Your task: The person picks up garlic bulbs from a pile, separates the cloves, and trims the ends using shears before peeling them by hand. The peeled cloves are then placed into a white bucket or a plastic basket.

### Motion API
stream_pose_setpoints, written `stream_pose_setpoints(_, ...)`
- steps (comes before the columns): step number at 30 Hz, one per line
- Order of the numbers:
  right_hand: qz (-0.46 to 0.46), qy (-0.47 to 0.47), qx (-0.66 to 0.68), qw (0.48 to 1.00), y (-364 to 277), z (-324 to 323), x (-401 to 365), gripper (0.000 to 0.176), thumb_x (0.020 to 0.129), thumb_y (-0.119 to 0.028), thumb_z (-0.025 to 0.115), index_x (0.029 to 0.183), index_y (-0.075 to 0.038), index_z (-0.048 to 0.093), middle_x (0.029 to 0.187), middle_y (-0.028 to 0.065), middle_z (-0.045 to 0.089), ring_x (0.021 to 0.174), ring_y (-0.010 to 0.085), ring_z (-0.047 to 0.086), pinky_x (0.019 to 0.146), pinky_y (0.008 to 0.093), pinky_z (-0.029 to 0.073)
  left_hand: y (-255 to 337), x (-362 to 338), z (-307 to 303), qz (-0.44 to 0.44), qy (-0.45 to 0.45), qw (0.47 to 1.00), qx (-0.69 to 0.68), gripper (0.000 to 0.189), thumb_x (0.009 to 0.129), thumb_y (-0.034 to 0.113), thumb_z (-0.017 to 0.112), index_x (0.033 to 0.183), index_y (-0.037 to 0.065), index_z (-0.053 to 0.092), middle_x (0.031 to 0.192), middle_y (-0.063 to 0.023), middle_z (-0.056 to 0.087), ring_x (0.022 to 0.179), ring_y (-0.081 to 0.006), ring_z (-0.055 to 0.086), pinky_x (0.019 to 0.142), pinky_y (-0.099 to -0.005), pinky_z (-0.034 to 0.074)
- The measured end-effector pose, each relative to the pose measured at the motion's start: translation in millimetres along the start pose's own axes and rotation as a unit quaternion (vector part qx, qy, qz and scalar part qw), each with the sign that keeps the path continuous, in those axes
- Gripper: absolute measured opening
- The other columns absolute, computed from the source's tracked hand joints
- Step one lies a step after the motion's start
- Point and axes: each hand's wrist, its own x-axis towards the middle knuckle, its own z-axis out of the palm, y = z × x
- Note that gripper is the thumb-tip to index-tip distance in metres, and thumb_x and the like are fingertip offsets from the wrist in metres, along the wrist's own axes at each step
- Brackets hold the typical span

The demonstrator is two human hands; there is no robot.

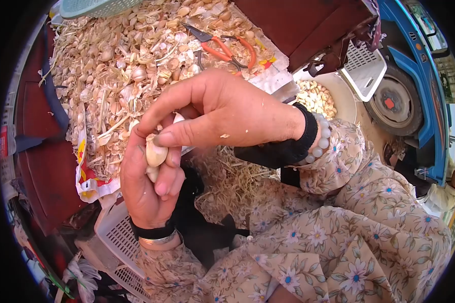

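Note:
My left hand (145, 189) is cupped with its fingers curled around several whitish garlic cloves (155, 154). Over it comes my right hand (237, 108), its thumb pressing on the top of the uppermost clove while the index finger bends round behind. Another pale clove (178, 118) shows between the curled fingers of my right hand. Beyond both hands lies a broad heap of garlic cloves, bulbs and dry skins (114, 65). Orange-handled pruning shears (222, 48) rest on the far right of the heap.
A white bucket (348, 98) holding peeled cloves (316, 97) stands to the right. Near it are a white basket (366, 70) and a blue vehicle (435, 101). Another white basket (119, 232) sits at lower left. A green basket (96, 7) is at the top.

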Motion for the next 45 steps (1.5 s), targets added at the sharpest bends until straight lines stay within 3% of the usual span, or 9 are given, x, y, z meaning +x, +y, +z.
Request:
stream_pose_setpoints(2,-0.075,-0.011,-0.054,0.996,5,0,3,0.014,0.079,-0.011,0.066,0.090,-0.001,0.066,0.068,0.0010,0.061,0.061,0.0063,0.054,0.055,0.0230,0.044,0,0,-1,0.001,0.017,1.000,-0.010,0.037,0.093,0.029,0.046,0.118,0.001,0.042,0.081,-0.0108,0.052,0.043,-0.0022,0.038,0.035,-0.0139,0.031)
stream_pose_setpoints(8,-0.012,-0.005,-0.153,0.988,-9,3,-3,0.014,0.080,-0.008,0.067,0.093,-0.002,0.065,0.084,0.0010,0.060,0.065,0.0014,0.048,0.055,0.0171,0.039,-5,-1,13,0.146,0.093,0.971,0.162,0.035,0.088,0.024,0.058,0.111,0.002,0.044,0.087,-0.0134,0.057,0.045,-0.0068,0.044,0.037,-0.0161,0.035)
stream_pose_setpoints(13,-0.007,-0.037,0.087,0.996,-10,1,-4,0.010,0.078,-0.010,0.069,0.085,-0.004,0.067,0.066,-0.0001,0.060,0.052,0.0045,0.051,0.046,0.0184,0.038,-8,-13,14,0.260,0.044,0.935,0.238,0.030,0.086,0.019,0.062,0.105,0.002,0.048,0.090,-0.0170,0.061,0.049,-0.0102,0.050,0.041,-0.0176,0.040)
stream_pose_setpoints(18,0.065,0.092,0.232,0.966,-9,-8,9,0.016,0.083,-0.014,0.065,0.092,0.000,0.064,0.062,0.0005,0.057,0.050,0.0043,0.048,0.042,0.0179,0.035,16,-29,37,0.190,-0.239,0.942,0.139,0.017,0.081,0.007,0.062,0.093,-0.002,0.053,0.080,-0.0190,0.061,0.050,-0.0152,0.054,0.042,-0.0211,0.043)
stream_pose_setpoints(25,0.014,0.143,-0.174,0.974,21,-21,22,0.019,0.082,-0.015,0.064,0.092,0.001,0.064,0.059,0.0041,0.057,0.050,0.0092,0.053,0.046,0.0246,0.044,-7,-48,62,0.189,-0.313,0.926,-0.093,0.013,0.069,-0.009,0.066,0.081,-0.008,0.060,0.079,-0.0229,0.060,0.051,-0.0209,0.057,0.040,-0.0251,0.044)
stream_pose_setpoints(30,-0.222,0.110,-0.493,0.834,59,-20,35,0.023,0.071,-0.014,0.065,0.091,-0.004,0.067,0.076,0.0128,0.061,0.068,0.0289,0.061,0.062,0.0379,0.049,6,-27,64,0.039,-0.417,0.896,-0.148,0.015,0.068,-0.010,0.067,0.080,-0.009,0.060,0.080,-0.0247,0.060,0.049,-0.0233,0.057,0.039,-0.0251,0.045)
stream_pose_setpoints(37,-0.123,0.059,-0.577,0.805,66,-10,35,0.023,0.071,-0.009,0.063,0.093,-0.010,0.067,0.080,0.0099,0.060,0.073,0.0284,0.060,0.064,0.0379,0.047,5,-25,47,0.031,-0.434,0.886,-0.158,0.018,0.087,0.005,0.056,0.089,-0.002,0.041,0.083,-0.0241,0.050,0.047,-0.0199,0.051,0.039,-0.0278,0.045)
stream_pose_setpoints(41,-0.123,0.114,-0.393,0.904,55,-20,36,0.017,0.076,-0.012,0.067,0.093,-0.007,0.067,0.079,0.0056,0.065,0.068,0.0159,0.061,0.058,0.0283,0.047,2,-15,17,0.071,-0.164,0.977,-0.113,0.016,0.089,0.012,0.053,0.098,0.000,0.048,0.091,-0.0183,0.051,0.047,-0.0098,0.046,0.041,-0.0196,0.039)
stream_pose_setpoints(45,0.036,0.133,-0.102,0.985,21,-19,29,0.019,0.080,-0.017,0.069,0.094,-0.004,0.067,0.077,-0.0013,0.064,0.062,0.0021,0.053,0.051,0.0173,0.041,-3,9,-8,0.107,0.038,0.993,-0.035,0.018,0.091,0.015,0.051,0.103,0.001,0.048,0.090,-0.0134,0.052,0.054,-0.0072,0.044,0.042,-0.0163,0.034)
